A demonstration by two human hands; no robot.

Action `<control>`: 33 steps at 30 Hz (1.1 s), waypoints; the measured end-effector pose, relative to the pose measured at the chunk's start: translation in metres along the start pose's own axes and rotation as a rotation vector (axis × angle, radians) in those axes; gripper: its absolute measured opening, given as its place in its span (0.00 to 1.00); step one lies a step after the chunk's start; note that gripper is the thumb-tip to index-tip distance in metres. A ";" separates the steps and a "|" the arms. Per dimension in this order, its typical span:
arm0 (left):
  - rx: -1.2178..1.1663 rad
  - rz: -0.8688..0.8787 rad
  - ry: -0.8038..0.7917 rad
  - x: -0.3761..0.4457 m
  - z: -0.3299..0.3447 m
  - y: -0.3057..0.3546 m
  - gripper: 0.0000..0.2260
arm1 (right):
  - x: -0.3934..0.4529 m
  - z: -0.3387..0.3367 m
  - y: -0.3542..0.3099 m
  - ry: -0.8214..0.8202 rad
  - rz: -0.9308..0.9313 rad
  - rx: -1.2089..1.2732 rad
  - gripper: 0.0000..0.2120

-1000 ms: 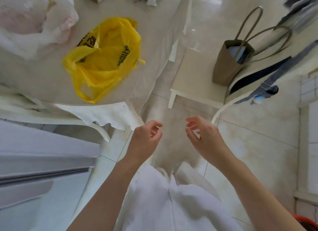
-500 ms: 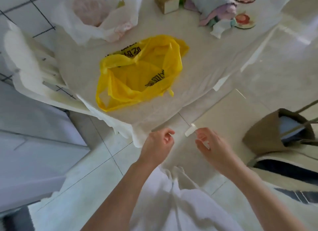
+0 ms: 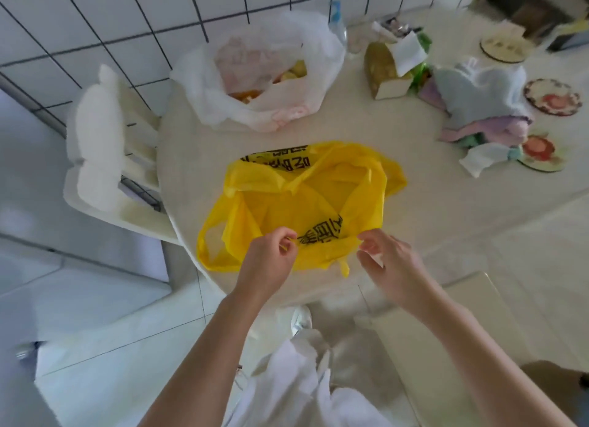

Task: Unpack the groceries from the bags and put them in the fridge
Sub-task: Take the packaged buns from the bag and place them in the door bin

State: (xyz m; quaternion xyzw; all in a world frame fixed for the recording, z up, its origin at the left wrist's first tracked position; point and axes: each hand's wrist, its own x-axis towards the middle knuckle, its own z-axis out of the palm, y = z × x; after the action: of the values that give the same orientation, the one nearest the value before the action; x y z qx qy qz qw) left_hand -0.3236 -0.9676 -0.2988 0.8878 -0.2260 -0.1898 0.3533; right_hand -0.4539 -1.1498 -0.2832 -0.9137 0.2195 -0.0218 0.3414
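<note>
Two bags sit on the table [image 3: 430, 184]. My left hand [image 3: 271, 261] and right hand [image 3: 387, 261] each pinch the near rim of the flat-looking yellow bag [image 3: 302, 200]. Behind it, the white bag [image 3: 261, 70] still holds groceries, so unpacking looks unfinished.

A home kitchen — tiled wall [image 3: 95, 22], cluttered table [image 3: 398, 178], chair [image 3: 105, 159].
</note>
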 end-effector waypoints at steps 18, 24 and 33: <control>0.008 -0.119 0.170 0.223 -0.057 0.022 0.09 | 0.264 -0.044 -0.016 -0.178 -0.254 -0.067 0.12; -0.078 -0.166 0.268 0.302 -0.063 0.027 0.13 | 0.370 -0.055 -0.023 -0.233 -0.351 -0.107 0.14; -0.079 -0.231 0.148 0.393 -0.049 0.028 0.30 | 0.517 -0.038 -0.046 -0.275 -0.292 -0.181 0.16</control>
State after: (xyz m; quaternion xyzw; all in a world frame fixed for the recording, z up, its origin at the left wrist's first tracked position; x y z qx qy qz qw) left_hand 0.0176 -1.1698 -0.3154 0.9049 -0.0880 -0.1719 0.3793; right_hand 0.0238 -1.3574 -0.2821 -0.9571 0.0373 0.0738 0.2778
